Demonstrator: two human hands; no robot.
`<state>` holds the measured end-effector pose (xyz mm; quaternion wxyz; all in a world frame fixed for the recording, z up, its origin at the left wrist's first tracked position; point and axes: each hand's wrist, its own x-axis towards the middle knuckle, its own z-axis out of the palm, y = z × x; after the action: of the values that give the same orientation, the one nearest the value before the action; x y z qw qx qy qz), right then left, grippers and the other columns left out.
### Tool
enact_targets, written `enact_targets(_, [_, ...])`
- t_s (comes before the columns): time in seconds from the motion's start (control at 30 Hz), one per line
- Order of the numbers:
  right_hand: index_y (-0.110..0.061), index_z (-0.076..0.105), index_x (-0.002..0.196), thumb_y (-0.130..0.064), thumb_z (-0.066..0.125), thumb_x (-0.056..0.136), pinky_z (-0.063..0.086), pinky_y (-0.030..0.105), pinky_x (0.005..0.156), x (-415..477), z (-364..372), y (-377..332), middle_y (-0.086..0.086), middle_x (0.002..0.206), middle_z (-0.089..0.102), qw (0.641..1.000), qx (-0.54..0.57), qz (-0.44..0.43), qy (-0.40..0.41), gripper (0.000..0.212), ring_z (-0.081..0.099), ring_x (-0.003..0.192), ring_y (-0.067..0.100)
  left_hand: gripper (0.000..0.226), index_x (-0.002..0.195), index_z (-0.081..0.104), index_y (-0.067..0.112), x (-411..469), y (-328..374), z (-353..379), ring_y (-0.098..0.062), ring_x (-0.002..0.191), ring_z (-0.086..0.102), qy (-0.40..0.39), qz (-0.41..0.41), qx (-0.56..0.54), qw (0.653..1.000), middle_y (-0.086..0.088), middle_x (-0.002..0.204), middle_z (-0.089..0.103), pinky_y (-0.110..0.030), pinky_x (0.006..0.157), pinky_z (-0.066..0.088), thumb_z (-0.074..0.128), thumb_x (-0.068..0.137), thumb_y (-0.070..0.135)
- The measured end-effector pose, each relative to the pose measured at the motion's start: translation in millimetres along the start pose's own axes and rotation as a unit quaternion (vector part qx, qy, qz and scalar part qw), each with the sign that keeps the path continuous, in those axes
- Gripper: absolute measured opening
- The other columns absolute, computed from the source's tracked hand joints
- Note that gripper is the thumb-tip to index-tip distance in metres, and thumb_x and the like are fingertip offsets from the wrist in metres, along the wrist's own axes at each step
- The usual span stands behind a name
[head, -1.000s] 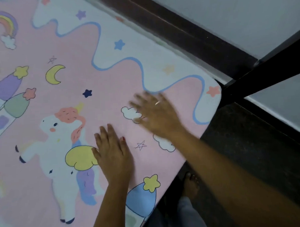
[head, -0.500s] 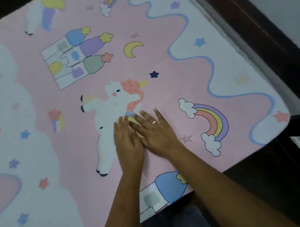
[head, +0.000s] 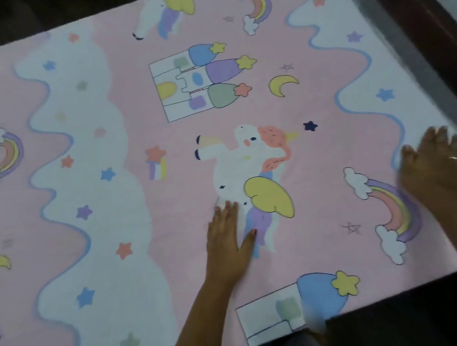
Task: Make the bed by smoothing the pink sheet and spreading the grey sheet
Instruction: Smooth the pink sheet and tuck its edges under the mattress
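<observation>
Smoothing judged ongoing: right hand [head: 434,163], flat/open, has been swept from beside left hand [head: 227,240] (flat, frame ctr) to frame's right edge over pink sheet [head: 170,175], which fills frame; grey sheet unseen.

Head view — steeply down, near pink sheet [head: 186,189].

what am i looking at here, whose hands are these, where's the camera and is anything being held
There is no machine here. A person wears a wide-angle camera on the head, and it looks down at their own two hands, so this is the only view. The left hand lies flat on the pink sheet, touching the printed unicorn. The right hand is blurred. It is spread flat on the sheet near its right edge, beside a printed rainbow. Neither hand holds anything.
</observation>
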<state>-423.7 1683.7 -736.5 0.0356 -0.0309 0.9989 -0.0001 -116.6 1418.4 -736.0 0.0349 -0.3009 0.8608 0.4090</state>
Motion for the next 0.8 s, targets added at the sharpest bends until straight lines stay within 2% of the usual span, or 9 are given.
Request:
enact_targets(0.07, [-0.003,0.022,0.149,-0.044,0.023,0.091,0.01,0.058,0.115,-23.5,5.8,-74.1,0.016,0.157,0.019,1.0,0.021,-0.019,0.011,0.071,0.015,0.145,0.035,0.044,0.134,0.046,0.027,1.8,-3.1,-26.1,0.009,0.126,0.038,0.012,-0.009,-0.168,0.986,0.016,0.139,0.044,-0.019,0.11,0.029,0.05,0.093,0.041])
enact_targets(0.13, [-0.005,0.019,0.15,-0.039,0.028,0.097,0.009,0.057,0.115,-67.2,21.9,-169.8,0.016,0.158,0.016,0.993,0.059,-0.099,-0.01,0.064,0.015,0.145,0.034,0.031,0.125,0.055,0.024,3.0,-18.6,-59.6,0.011,0.108,0.053,0.113,-0.044,-0.251,0.96,0.012,0.122,0.06,-0.009,0.095,0.039,0.052,0.095,0.016])
enact_targets(0.23, [-0.011,0.023,0.15,-0.047,0.016,0.088,0.012,0.054,0.113,-162.4,39.8,-309.9,0.012,0.157,0.022,0.962,0.121,-0.239,-0.044,0.072,0.021,0.144,0.033,0.037,0.131,0.052,0.015,4.9,-63.2,-115.0,0.0,0.12,0.048,0.271,-0.071,-0.185,0.942,0.007,0.13,0.054,-0.006,0.1,0.031,0.045,0.096,0.005])
enact_targets(0.3, [-0.017,0.033,0.148,-0.049,0.02,0.085,0.02,0.053,0.112,-236.5,43.8,-388.1,0.006,0.153,0.034,0.926,0.135,-0.348,-0.057,0.071,0.032,0.141,0.029,0.045,0.138,0.044,0.012,-0.8,-116.7,-151.8,-0.01,0.132,0.038,0.31,-0.084,-0.116,0.94,0.003,0.139,0.047,-0.016,0.109,0.025,0.042,0.094,0.002])
enact_targets(0.4, [-0.023,0.051,0.137,-0.047,0.031,0.088,0.026,0.049,0.109,-322.0,50.2,-465.3,0.002,0.142,0.05,0.869,0.133,-0.476,-0.036,0.059,0.048,0.131,0.023,0.053,0.145,0.034,0.015,-21.3,-192.5,-205.0,-0.022,0.144,0.02,0.285,-0.158,0.05,0.944,-0.003,0.152,0.031,-0.043,0.115,0.015,0.043,0.094,0.004])
enact_targets(0.5, [-0.025,0.052,0.137,-0.047,0.033,0.091,0.024,0.048,0.11,-369.4,64.8,-502.1,0.001,0.143,0.05,0.851,0.104,-0.514,-0.042,0.054,0.046,0.132,0.022,0.054,0.149,0.025,0.019,-50.7,-245.4,-236.8,-0.023,0.146,0.01,0.207,-0.233,0.147,0.939,-0.003,0.157,0.019,-0.05,0.114,0.011,0.042,0.098,0.02])
enact_targets(0.57, [-0.026,0.053,0.136,-0.047,0.036,0.092,0.028,0.049,0.109,-382.5,70.4,-515.2,0.001,0.143,0.05,0.851,0.1,-0.514,-0.032,0.052,0.045,0.133,0.023,0.056,0.151,0.017,0.024,-69.4,-267.2,-239.4,-0.021,0.146,0.007,0.156,-0.248,0.172,0.941,-0.001,0.159,0.013,-0.051,0.114,0.01,0.033,0.099,0.038])
enact_targets(0.67, [-0.027,0.051,0.137,-0.047,0.037,0.094,0.025,0.049,0.11,-383.8,73.2,-517.2,-0.001,0.144,0.048,0.855,0.107,-0.507,-0.02,0.05,0.044,0.134,0.021,0.063,0.15,0.019,0.025,-81.9,-279.1,-230.5,-0.022,0.146,0.013,0.127,-0.224,0.196,0.946,-0.002,0.158,0.016,-0.052,0.113,0.016,0.014,0.093,0.052])
enact_targets(0.8, [-0.028,0.047,0.141,-0.049,0.034,0.096,0.022,0.045,0.112,-380.5,71.8,-511.6,-0.003,0.147,0.045,0.851,0.102,-0.515,-0.014,0.051,0.041,0.136,0.02,0.058,0.148,0.028,0.02,-92.1,-281.7,-217.1,-0.029,0.139,0.032,0.141,-0.2,0.239,0.94,-0.009,0.153,0.031,-0.055,0.107,0.028,0.019,0.096,0.044])
